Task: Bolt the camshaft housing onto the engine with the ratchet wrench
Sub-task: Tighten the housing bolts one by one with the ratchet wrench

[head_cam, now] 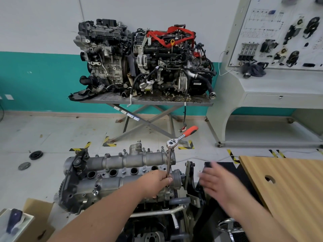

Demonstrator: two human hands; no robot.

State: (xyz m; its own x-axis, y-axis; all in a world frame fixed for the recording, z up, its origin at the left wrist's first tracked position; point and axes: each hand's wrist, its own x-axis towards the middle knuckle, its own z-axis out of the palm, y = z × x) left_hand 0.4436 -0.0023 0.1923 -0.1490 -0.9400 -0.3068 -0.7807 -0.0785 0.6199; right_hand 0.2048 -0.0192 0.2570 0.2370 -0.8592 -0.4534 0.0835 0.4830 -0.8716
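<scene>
One wide-angle view only, worn on the person's head — it looked forward and down over both forearms. The engine [122,175] sat close beneath it, filling the lower middle, with the left hand [157,182] and right hand [220,182] nearest the lens. Farther off, across the floor, it faced the wall — the metal stand [146,100] stood centred there and straight edges bowed near the frame's borders.

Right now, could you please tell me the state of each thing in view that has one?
left hand: grips the extension bar
right hand: open, blurred, holding nothing
ratchet wrench: upright on the extension bar, handle free
camshaft housing: seated on the engine, bolts standing along its far edge
</scene>
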